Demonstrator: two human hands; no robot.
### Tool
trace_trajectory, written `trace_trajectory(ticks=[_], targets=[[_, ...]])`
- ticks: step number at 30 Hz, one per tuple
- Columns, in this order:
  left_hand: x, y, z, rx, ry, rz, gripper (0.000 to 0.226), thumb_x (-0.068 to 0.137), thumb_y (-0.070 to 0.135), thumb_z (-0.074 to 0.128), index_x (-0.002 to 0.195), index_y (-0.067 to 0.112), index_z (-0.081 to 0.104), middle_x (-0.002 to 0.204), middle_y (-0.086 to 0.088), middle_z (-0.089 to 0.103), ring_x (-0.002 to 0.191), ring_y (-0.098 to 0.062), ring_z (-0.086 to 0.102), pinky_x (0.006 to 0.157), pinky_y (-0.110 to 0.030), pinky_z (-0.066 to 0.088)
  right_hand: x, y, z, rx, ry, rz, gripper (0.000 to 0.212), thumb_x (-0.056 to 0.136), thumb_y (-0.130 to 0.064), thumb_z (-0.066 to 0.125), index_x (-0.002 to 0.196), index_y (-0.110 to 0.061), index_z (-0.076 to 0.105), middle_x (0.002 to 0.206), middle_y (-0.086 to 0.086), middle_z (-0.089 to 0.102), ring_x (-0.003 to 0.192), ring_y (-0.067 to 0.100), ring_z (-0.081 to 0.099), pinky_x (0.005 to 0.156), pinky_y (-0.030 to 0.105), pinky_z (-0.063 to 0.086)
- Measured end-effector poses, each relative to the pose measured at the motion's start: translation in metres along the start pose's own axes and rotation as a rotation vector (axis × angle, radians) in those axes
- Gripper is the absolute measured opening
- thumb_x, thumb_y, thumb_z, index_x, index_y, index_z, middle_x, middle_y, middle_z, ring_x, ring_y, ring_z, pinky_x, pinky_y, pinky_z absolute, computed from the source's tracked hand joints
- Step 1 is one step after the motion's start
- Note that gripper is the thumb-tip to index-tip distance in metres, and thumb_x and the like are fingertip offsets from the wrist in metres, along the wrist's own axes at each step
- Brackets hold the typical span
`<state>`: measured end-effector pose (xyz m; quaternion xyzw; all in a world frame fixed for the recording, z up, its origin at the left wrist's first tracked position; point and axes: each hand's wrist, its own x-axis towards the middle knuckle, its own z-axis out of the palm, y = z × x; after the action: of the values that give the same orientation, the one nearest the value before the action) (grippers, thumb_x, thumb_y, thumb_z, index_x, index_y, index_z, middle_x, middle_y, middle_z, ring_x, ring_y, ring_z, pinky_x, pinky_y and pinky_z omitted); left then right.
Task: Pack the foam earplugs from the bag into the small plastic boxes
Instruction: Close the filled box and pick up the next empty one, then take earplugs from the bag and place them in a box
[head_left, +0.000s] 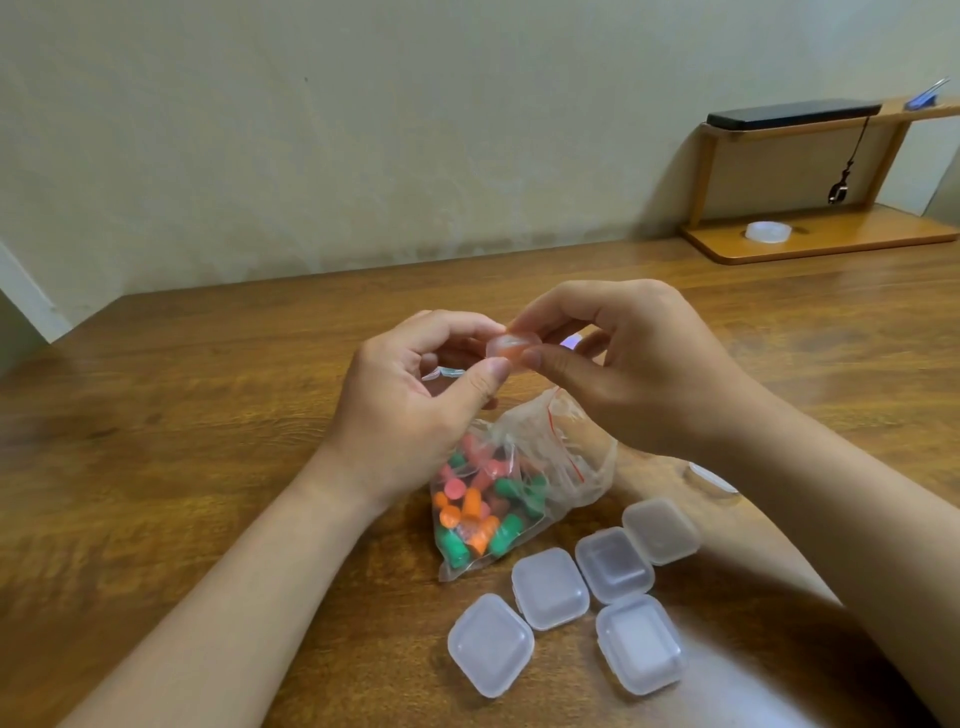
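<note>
Wooden table (182, 415) under a pale wall: the left hand (410, 410) and right hand (639, 374) each pinch one small clear box (511, 351) between thumb and fingertips, above the bag (550, 467) of orange, green and pink earplugs (467, 514). Five closed boxes (614, 565) lie just right.

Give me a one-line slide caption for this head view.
Left hand and right hand pinch one small box; earplug bag and five boxes lie on the table.

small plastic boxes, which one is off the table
The small box pinched between the fingertips of the left hand and right hand, above the bag. The other boxes rest on the table.
</note>
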<state>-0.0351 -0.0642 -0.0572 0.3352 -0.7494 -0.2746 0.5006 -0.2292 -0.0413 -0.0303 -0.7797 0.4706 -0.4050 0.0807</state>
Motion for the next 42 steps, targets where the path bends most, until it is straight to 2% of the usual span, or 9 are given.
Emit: trace_trajectory(ticks=[6, 9, 14, 17, 20, 24, 26, 30, 42], targets=[[0.001, -0.002, -0.002, 0.062, 0.004, 0.027, 0.023, 0.086, 0.011, 0.074, 0.108, 0.014, 0.074, 0.103, -0.003, 0.071, 0.097, -0.019, 0.07, 0.079, -0.038, 0.061, -0.002, -0.003, 0.006, 0.024, 0.015, 0.041, 0.029, 0.084, -0.042, 0.064, 0.104, -0.023, 0.075, 0.09, -0.017, 0.069, 0.081, 0.004, 0.067, 0.069, 0.024, 0.055], [0.002, -0.004, -0.009, 0.247, 0.023, 0.108, 0.035, 0.083, 0.002, 0.065, 0.114, 0.015, 0.072, 0.102, 0.001, 0.07, 0.096, -0.012, 0.067, 0.078, -0.017, 0.055, -0.001, -0.004, 0.015, -0.025, 0.011, 0.067, 0.021, 0.087, -0.036, 0.069, 0.102, -0.024, 0.074, 0.085, -0.019, 0.063, 0.077, 0.003, 0.067, 0.067, 0.024, 0.057], [0.009, -0.019, -0.027, 0.556, 0.155, 0.087, 0.042, 0.078, -0.013, 0.056, 0.11, 0.008, 0.072, 0.095, -0.002, 0.068, 0.086, -0.015, 0.063, 0.074, -0.01, 0.049, 0.007, -0.002, 0.034, -0.091, -0.059, 0.051, 0.016, 0.089, -0.026, 0.074, 0.104, -0.021, 0.073, 0.094, -0.012, 0.061, 0.08, 0.004, 0.067, 0.071, 0.021, 0.056], [0.012, -0.027, -0.038, 0.629, 0.187, -0.042, 0.039, 0.075, -0.013, 0.052, 0.1, 0.009, 0.072, 0.091, -0.003, 0.066, 0.083, -0.018, 0.061, 0.071, -0.014, 0.047, 0.011, -0.001, 0.043, -0.119, -0.106, 0.037, 0.016, 0.091, -0.022, 0.071, 0.106, -0.024, 0.073, 0.097, -0.006, 0.063, 0.084, 0.007, 0.065, 0.073, 0.028, 0.057], [0.013, -0.032, -0.045, 0.673, 0.167, -0.214, 0.03, 0.077, -0.007, 0.052, 0.091, 0.015, 0.067, 0.093, -0.001, 0.062, 0.085, -0.02, 0.058, 0.071, -0.028, 0.046, 0.014, 0.0, 0.049, -0.168, -0.155, 0.035, 0.021, 0.094, -0.017, 0.066, 0.112, -0.024, 0.073, 0.1, -0.005, 0.062, 0.086, 0.008, 0.061, 0.075, 0.024, 0.053], [0.014, -0.028, -0.046, 0.736, 0.128, -0.391, 0.02, 0.083, 0.002, 0.053, 0.087, 0.02, 0.06, 0.098, 0.0, 0.055, 0.092, -0.02, 0.053, 0.072, -0.031, 0.04, 0.017, -0.001, 0.055, -0.198, -0.213, 0.046, 0.027, 0.097, -0.017, 0.058, 0.12, -0.022, 0.071, 0.113, -0.003, 0.064, 0.097, 0.011, 0.06, 0.083, 0.022, 0.048], [0.015, -0.025, -0.046, 0.748, 0.126, -0.427, 0.019, 0.085, 0.002, 0.053, 0.088, 0.019, 0.06, 0.1, -0.001, 0.054, 0.096, -0.019, 0.05, 0.072, -0.031, 0.039, 0.018, -0.001, 0.058, -0.219, -0.249, 0.047, 0.03, 0.098, -0.015, 0.053, 0.122, -0.018, 0.07, 0.119, 0.0, 0.064, 0.106, 0.014, 0.059, 0.087, 0.019, 0.043], [0.015, -0.024, -0.046, 0.758, 0.11, -0.448, 0.017, 0.087, 0.003, 0.053, 0.088, 0.019, 0.06, 0.102, -0.001, 0.053, 0.096, -0.018, 0.048, 0.068, -0.028, 0.037, 0.018, -0.002, 0.062, -0.248, -0.352, 0.003, 0.029, 0.097, -0.012, 0.049, 0.11, -0.012, 0.075, 0.116, 0.008, 0.067, 0.108, 0.021, 0.059, 0.093, 0.035, 0.046], [0.015, -0.021, -0.048, 0.794, 0.104, -0.485, 0.016, 0.087, 0.005, 0.055, 0.086, 0.019, 0.062, 0.1, 0.0, 0.053, 0.094, -0.02, 0.051, 0.069, -0.032, 0.041, 0.017, -0.008, 0.064, -0.254, -0.469, 0.042, 0.044, 0.104, -0.015, 0.038, 0.145, -0.024, 0.05, 0.132, -0.001, 0.053, 0.119, 0.017, 0.053, 0.099, 0.029, 0.044]])
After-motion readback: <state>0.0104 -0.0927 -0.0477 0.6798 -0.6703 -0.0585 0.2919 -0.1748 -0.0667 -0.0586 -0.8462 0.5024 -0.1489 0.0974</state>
